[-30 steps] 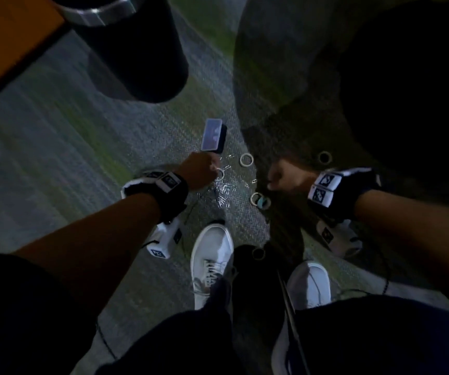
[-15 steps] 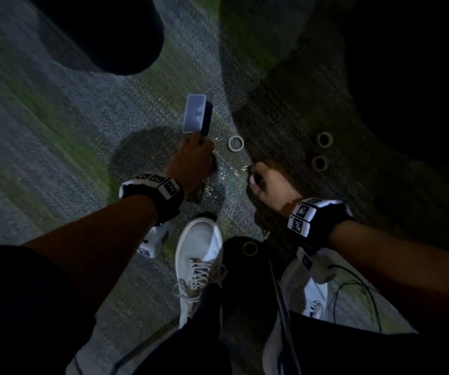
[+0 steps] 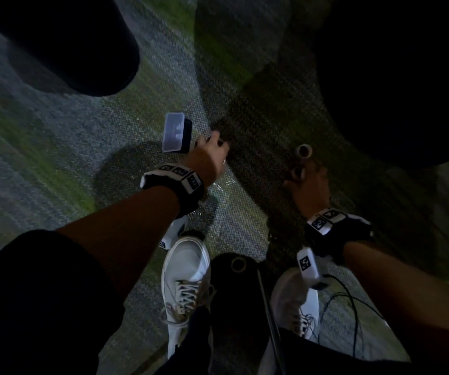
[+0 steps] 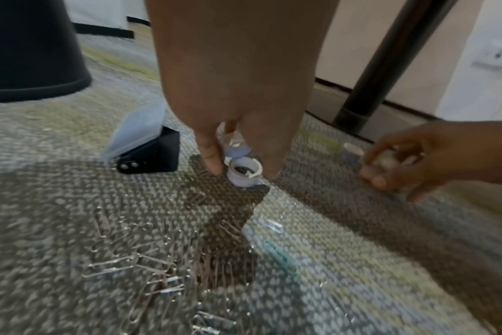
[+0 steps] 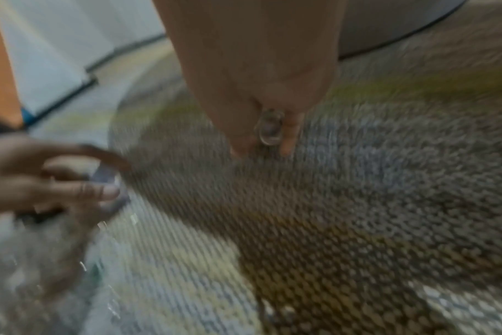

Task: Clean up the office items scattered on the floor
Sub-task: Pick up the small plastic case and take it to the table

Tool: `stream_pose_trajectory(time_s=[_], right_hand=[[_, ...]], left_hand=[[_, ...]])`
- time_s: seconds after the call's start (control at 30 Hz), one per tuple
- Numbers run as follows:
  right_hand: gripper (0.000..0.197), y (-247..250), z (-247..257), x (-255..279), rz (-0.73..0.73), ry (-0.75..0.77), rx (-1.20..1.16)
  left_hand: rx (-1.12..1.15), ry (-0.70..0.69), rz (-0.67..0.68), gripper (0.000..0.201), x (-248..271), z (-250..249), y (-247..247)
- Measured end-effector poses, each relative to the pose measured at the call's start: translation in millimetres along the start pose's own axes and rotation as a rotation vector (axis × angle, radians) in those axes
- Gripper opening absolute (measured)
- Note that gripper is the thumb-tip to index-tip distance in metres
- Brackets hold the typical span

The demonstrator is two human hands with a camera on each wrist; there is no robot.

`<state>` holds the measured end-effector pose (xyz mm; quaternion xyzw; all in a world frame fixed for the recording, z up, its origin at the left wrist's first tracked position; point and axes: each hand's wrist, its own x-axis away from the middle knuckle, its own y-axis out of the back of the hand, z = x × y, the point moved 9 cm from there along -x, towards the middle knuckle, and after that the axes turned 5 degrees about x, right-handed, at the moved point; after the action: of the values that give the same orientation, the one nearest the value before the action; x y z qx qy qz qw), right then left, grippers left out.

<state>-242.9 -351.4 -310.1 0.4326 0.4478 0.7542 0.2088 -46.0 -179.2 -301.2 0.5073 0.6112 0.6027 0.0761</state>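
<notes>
1. The left hand [image 4: 238, 95] is seen lowered to the carpeted floor [image 4: 358, 260], its fingers pinching a small white tape roll [image 4: 245, 172] that stands on the carpet just beside a black box with a clear hinged lid [image 4: 146, 147].
2. The right hand [image 4: 410, 156] is reached out over the carpet to the right, its fingers curled around a small clear roll [image 5: 269, 129]; the wrist view there is blurred, so finer detail of the grip cannot be told.
3. Another small tape roll [image 3: 303, 151] is shown lying on the carpet just past the right hand's fingertips, in shadow.
4. A scatter of silver paper clips [image 4: 146, 256] is spread on the carpet near the left wrist, with one teal paper clip [image 4: 281, 257] lying apart at their right edge.
5. One further ring-shaped roll [image 3: 238, 264] is seen on the dark patch between the person's white sneakers [image 3: 187, 277].
6. A dark round bin [image 4: 29, 52] is stood on the floor well behind the box, and a dark pole [image 4: 387, 65] on a round base is seen at the right.
</notes>
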Motion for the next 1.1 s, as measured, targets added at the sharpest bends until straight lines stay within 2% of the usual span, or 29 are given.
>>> stream_pose_trajectory(time_s=[0.13,0.2,0.3,0.37,0.43,0.5,0.57,0.67,0.73,0.93,1.07,1.1], right_hand=[[0.041,7,4,-11,-0.074,0.063,-0.052],[0.035,15,-1,-20,-0.077,0.064,-0.082],[0.030,43,-3,-30,-0.171,0.027,-0.132],[0.035,54,1,-40,-0.187,0.024,-0.138],[0.051,49,7,-53,-0.085,0.027,-0.108],[0.066,37,21,-57,0.046,0.082,-0.031],[0.060,23,30,-58,0.107,0.096,0.096],[0.041,20,42,-54,0.039,0.122,0.211],[0.040,19,48,-56,0.037,0.175,0.244],[0.041,10,54,-34,0.103,0.321,0.225],[0.044,-7,58,-21,0.128,0.278,0.217],[0.043,-8,58,-20,0.127,0.262,0.206]], left_hand=[[-0.024,0.001,-0.002,0.035,-1,-3,-2],[-0.055,-0.044,0.002,0.034,3,-9,1],[0.025,-0.144,0.014,0.031,13,-23,7],[0.008,-0.305,0.105,0.028,28,-45,-5],[0.052,-0.523,0.205,0.025,54,-77,-21],[0.014,-0.676,0.249,0.028,79,-96,-37],[-0.031,-0.691,0.332,0.031,93,-99,-59],[-0.205,-0.733,0.469,0.030,110,-106,-91],[-0.261,-0.736,0.539,0.037,118,-102,-110],[-0.321,-0.794,0.568,0.070,143,-112,-135],[-0.398,-0.895,0.510,0.057,156,-128,-137],[-0.441,-0.981,0.437,0.053,160,-134,-136]])
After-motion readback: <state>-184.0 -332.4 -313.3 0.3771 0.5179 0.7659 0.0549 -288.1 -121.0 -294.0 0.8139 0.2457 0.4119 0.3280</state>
